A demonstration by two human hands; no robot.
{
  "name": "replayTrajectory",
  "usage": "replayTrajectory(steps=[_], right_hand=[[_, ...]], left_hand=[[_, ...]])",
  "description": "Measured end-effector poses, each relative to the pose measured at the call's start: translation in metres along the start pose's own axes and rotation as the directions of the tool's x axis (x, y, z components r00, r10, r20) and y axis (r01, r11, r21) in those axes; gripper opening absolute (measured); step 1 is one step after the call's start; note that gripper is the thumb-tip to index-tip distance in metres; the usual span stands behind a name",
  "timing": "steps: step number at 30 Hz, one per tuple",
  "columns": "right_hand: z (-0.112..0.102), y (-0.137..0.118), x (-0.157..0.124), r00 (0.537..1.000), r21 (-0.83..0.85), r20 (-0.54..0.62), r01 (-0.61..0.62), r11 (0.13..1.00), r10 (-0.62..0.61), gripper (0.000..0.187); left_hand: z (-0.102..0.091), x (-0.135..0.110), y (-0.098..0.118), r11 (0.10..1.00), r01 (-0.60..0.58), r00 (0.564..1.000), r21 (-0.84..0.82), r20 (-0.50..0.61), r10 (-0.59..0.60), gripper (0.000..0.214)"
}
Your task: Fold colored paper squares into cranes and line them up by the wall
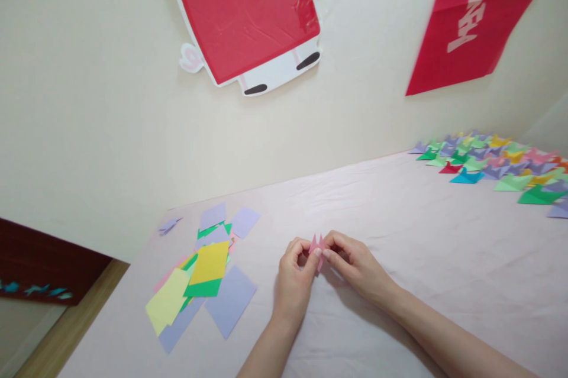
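While loose paper squares point(209, 262) lie at nine o'clock from our grip, our left hand point(296, 274) pinches the pink folded paper point(322, 246), which sits between our hands above the pale cloth point(377, 330). Our right hand point(357, 262) pinches its other edge, and paper figures point(510, 183) crowd together at two o'clock.

Pink on the folded paper point(320, 245); yellow, green, lilac across the loose sheets point(210, 262); multicoloured among the folded figures point(494, 172); pale pinkish over the desk point(355, 200).
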State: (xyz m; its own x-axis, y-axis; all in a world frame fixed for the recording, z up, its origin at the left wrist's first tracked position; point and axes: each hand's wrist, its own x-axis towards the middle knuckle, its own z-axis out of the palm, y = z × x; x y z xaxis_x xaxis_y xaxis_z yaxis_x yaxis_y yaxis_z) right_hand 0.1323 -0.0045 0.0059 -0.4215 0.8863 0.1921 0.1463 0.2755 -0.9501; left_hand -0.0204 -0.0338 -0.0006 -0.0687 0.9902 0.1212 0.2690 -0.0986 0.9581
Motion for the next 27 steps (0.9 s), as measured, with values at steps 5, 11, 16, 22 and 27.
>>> replayTrajectory(steps=[5,11,16,22,27], right_hand=[[-0.0024,0.0026,0.0017,1.0,0.002,-0.01,-0.027,1.0,0.027,0.025],[-0.0014,0.0054,0.0024,0.999,0.1,0.001,-0.052,0.994,0.053,0.025],[-0.0015,0.0072,0.0027,0.996,0.09,-0.032,-0.076,0.993,0.079,0.026],[-0.0023,0.0085,0.0023,0.996,0.115,-0.04,-0.076,0.99,0.081,0.021],[-0.0036,0.0073,0.0025,0.994,0.22,-0.029,-0.093,0.971,0.102,0.024]], left_hand=[[-0.0027,0.0002,0.0023,0.997,0.037,0.999,-0.075,-0.003,-0.037,0.018],[-0.0029,0.0006,0.0065,0.995,-0.021,1.0,-0.102,0.003,0.022,0.015],[-0.0024,0.0003,0.0092,0.997,-0.049,0.999,-0.059,-0.02,0.048,0.012],[-0.0037,0.0021,0.0088,0.996,-0.065,0.997,-0.053,-0.039,0.063,0.013],[-0.0028,0.0015,0.0071,0.995,-0.046,0.999,-0.086,-0.023,0.044,0.014]])
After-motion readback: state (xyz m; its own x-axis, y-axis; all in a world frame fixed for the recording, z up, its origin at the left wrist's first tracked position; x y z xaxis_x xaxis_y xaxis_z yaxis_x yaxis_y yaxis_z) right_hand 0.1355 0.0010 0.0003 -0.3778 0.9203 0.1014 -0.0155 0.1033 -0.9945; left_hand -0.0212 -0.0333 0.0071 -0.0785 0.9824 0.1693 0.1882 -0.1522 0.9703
